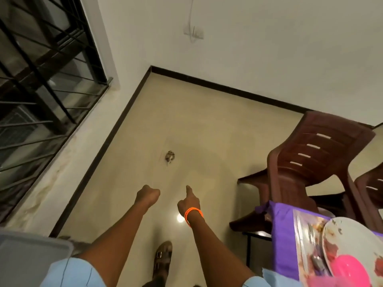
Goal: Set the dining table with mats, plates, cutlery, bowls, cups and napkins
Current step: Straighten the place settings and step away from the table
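One place setting shows at the near right edge: a white plate [352, 241] lies on a patterned mat [306, 235], with a pink bowl [348, 270] resting on the plate's near side and cutlery [310, 245] lined up just left of the plate, where a diner would reach for it. The mat sits on a purple tablecloth [284, 235] covering the table corner. That setting looks done, though cups and napkins are not in view. Both hands are held out over the bare floor, well apart from the table and holding nothing. The left hand [148, 195] is balled into a fist; the right hand [189, 200], with an orange bracelet [192, 213] at the wrist, is curled with the forefinger pointing far ahead. A brown plastic chair [310, 158] stands beyond the table.
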